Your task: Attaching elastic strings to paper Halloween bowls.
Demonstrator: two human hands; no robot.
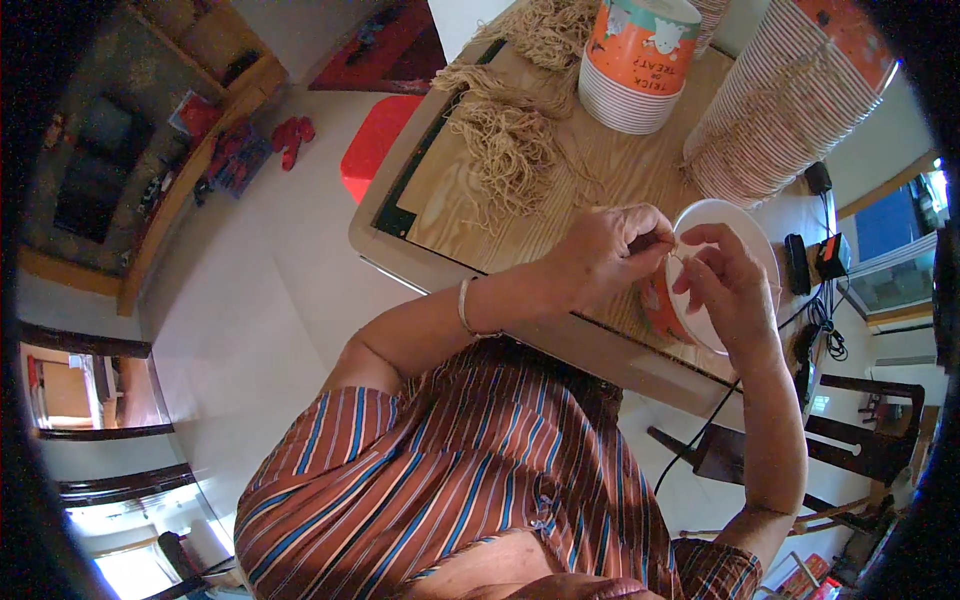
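White-and-orange bucket (735, 222): stands on tabletop (450, 228) near edge, partly behind right hand (735, 285). Probably light, stiff-walled paperboard, easily dented; take hold at rim or sidewall, light pressure. Left hand (618, 250): thumb and forefinger pinched together beside bucket; any held strand too small to confirm. Right hand: fingers half-curled, near left fingertips; grip cannot be told. Outward: tan twine bundle (510, 150), likely soft, tangle-prone. Farther: stacked buckets (635, 105).
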